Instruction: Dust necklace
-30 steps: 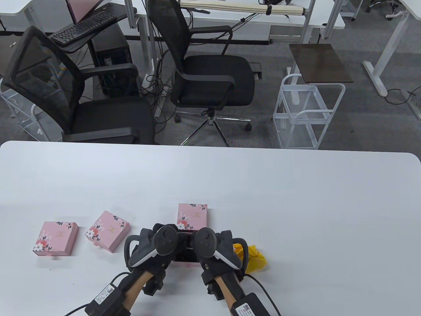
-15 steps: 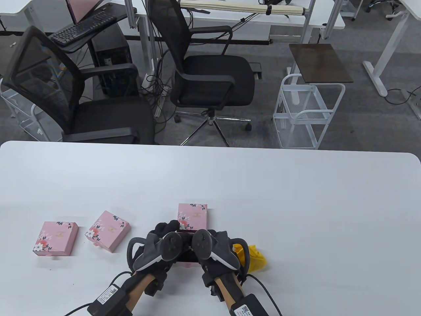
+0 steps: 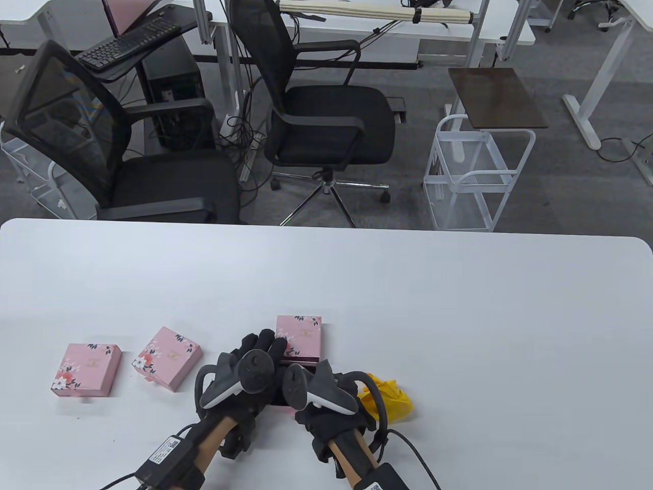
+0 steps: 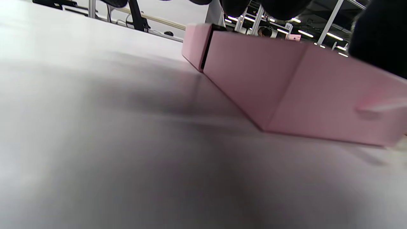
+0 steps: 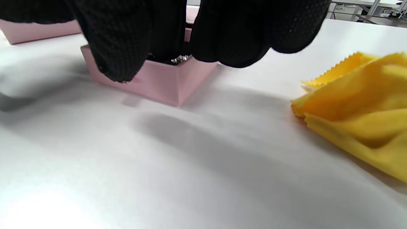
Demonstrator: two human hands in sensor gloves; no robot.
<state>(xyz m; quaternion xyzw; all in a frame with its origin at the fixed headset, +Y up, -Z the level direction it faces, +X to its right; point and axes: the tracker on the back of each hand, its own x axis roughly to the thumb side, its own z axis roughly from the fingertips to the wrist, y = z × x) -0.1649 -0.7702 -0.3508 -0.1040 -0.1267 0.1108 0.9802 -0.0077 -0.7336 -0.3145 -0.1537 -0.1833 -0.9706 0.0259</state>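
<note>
Your right hand [image 5: 178, 35] has its fingers curled down into the open pink cardboard box [image 5: 159, 78], pinching at a glint of silver necklace [image 5: 180, 59]. Lift it slowly so the chain clears the rim. Your left hand [image 3: 257, 357] lies flat-fingered just beside, steadying the box; the crumpled yellow cloth [image 3: 390, 398] waits right of your grip.

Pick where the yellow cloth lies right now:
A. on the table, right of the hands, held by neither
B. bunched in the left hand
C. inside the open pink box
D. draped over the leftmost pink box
A. In the table view the cloth lies on the table just right of the right hand; the right wrist view shows it apart from those fingers, which are at the open box.
</note>
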